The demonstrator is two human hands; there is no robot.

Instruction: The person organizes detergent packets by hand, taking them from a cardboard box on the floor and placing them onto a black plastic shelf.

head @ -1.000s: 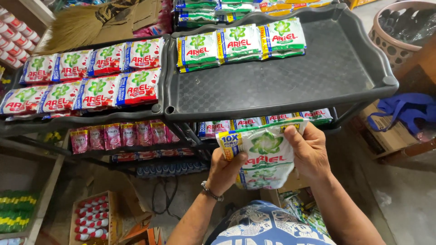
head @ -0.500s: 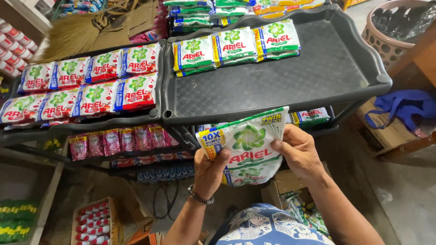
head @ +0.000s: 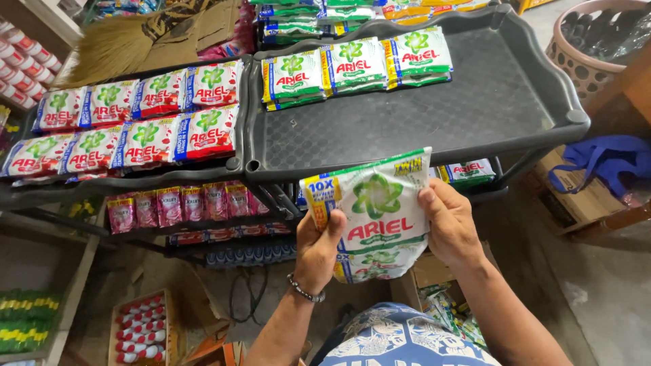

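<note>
Pouch stack [head: 371, 215] moved up vs 1 s ago, now just below front rim of black tray [head: 407, 125], so prob heading onto it. Left hand [head: 317, 252] grips its left edge, right hand [head: 449, 227] its right. Long axis L-R, tilted up right; print faces cam.

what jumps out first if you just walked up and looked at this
Front and centre, the left hand and right hand hold a stack of green-and-white sachets just below the near edge of the dark plastic tray. That tray is mostly bare, with one row of matching green sachets along its far side. To its left, a second tray is packed with two rows of red-and-white sachets.
</note>
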